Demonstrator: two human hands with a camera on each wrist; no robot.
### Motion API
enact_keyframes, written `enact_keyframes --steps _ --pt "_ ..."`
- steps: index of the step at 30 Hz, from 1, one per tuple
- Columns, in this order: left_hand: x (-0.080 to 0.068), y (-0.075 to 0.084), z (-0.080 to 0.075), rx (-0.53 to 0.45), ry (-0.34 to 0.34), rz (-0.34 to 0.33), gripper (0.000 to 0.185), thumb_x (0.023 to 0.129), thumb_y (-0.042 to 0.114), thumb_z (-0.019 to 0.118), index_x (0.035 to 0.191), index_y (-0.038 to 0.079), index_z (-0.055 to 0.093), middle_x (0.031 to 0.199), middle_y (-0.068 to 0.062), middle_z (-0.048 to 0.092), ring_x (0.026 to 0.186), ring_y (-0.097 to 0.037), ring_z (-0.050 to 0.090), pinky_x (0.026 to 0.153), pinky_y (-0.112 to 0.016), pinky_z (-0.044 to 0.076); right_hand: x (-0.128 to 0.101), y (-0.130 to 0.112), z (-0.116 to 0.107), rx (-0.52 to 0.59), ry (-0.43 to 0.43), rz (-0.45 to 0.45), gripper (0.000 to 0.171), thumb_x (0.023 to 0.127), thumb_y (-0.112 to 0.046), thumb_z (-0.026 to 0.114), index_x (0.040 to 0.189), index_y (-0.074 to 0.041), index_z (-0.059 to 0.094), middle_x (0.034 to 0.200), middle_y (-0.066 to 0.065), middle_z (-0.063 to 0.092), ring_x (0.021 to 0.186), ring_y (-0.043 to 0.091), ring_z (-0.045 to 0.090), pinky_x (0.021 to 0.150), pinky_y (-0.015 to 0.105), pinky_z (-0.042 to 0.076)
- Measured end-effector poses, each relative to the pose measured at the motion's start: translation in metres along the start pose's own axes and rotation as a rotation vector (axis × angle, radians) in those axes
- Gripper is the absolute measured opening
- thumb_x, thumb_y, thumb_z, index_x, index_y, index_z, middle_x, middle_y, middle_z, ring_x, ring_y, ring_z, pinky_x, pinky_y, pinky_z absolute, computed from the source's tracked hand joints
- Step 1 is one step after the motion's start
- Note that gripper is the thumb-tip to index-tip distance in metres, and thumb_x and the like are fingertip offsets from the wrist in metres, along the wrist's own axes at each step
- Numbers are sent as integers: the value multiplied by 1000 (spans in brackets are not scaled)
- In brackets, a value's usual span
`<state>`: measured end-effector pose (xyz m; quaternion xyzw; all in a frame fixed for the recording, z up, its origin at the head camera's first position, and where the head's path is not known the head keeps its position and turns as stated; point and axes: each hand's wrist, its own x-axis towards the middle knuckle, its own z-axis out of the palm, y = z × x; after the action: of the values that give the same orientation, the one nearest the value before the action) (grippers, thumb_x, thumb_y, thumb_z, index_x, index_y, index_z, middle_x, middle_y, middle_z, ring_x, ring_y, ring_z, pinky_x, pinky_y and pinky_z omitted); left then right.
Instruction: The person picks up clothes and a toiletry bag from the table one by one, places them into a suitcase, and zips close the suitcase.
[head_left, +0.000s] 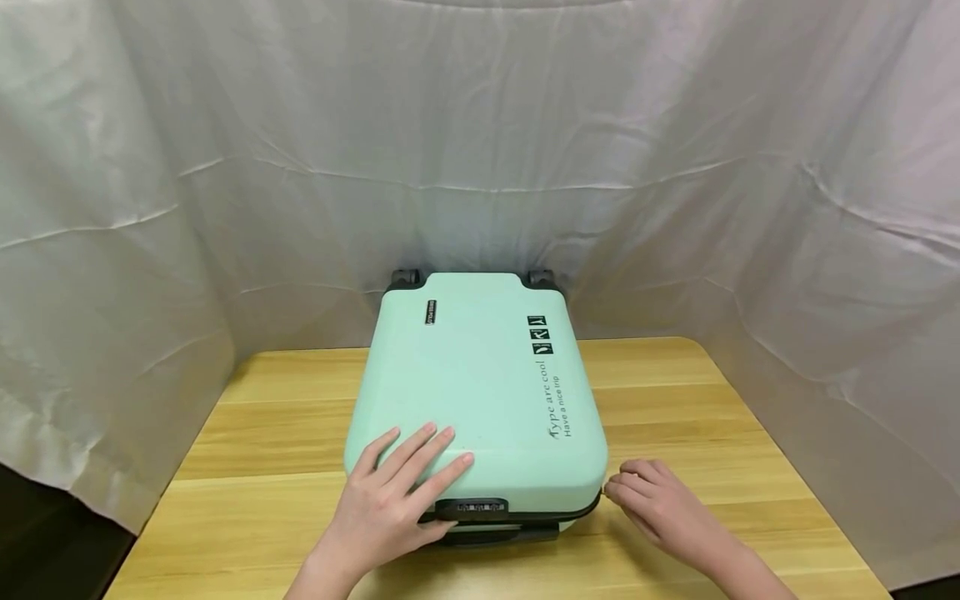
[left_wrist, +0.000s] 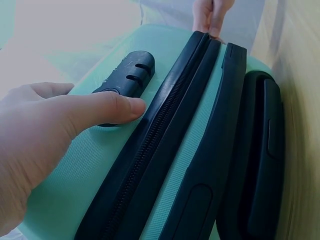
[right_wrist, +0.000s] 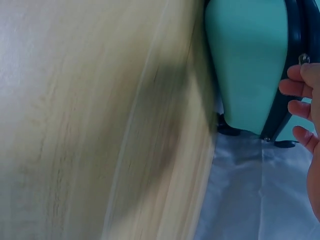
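A: What's at the left?

B: Left hand (head_left: 390, 500) lies flat on the mint suitcase (head_left: 480, 392), at roughly 7 o'clock on the lid. Fingers (head_left: 420, 454) straight and spread, pressing down and gripping nothing. In the left wrist view the thumb (left_wrist: 107, 107) rests against the dark combination lock (left_wrist: 127, 75).

A: Suitcase itself?

B: Hard shell, smooth matte with a fine grain, rounded corners. It lies flat in the middle of the wooden bench (head_left: 675, 417), black wheels (head_left: 405, 277) at 12 o'clock against the white cloth backdrop (head_left: 225, 167). Black print on the lid. A black ribbed zipper band (left_wrist: 160, 135) runs round the seam; a black moulded handle (left_wrist: 260, 150) sits on the near edge.

A: Right side?

B: Right hand (head_left: 663, 504) is at the suitcase's 4 o'clock corner, fingers curled in toward the seam. A small metal zipper pull (right_wrist: 303, 59) shows right at the fingertips in the right wrist view. Cannot tell whether they actually pinch it.

A: Bench surface?

B: Light planks, visible grain, slight sheen.
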<state>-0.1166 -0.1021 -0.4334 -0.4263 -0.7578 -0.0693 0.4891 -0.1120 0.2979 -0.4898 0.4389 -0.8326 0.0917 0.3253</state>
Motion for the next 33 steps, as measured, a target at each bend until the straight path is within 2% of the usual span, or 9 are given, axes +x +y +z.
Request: enact_keyframes --steps 7,13,19,26,33 --pt "1 -1 1 0 12 3 99 42 61 88 129 20 65 134 -11 63 116 -29 64 95 -52 43 1 -3 0 29 14 -57 32 105 -23 39 96 -17 69 93 -10 65 92 13 58 82 29 40" --pt "0 0 1 3 4 4 100 42 61 88 130 20 64 135 -11 62 117 -29 63 95 -52 43 2 -8 -3 37 -8 -55 31 105 -23 38 96 -18 68 94 -11 64 91 10 58 81 27 41" --pt "0 0 -1 -13 -15 -10 100 44 61 88 132 20 63 137 -11 60 119 -29 62 96 -53 42 3 -14 -4 82 -22 -96 26 104 -21 42 103 -18 67 98 -11 62 92 8 56 83 24 39" --pt "2 0 -3 -6 -8 -7 99 43 60 88 131 20 64 136 -11 61 118 -29 63 95 -53 42 2 -18 -2 107 -19 -90 17 98 -18 53 107 -18 68 98 -12 62 92 7 55 83 23 39" --pt "1 -1 -4 -9 -16 -3 100 44 61 88 131 19 63 137 -11 60 118 -29 62 96 -53 42 4 -24 -1 133 -7 -94 17 100 -19 51 105 -19 67 96 -12 62 88 5 54 78 20 38"
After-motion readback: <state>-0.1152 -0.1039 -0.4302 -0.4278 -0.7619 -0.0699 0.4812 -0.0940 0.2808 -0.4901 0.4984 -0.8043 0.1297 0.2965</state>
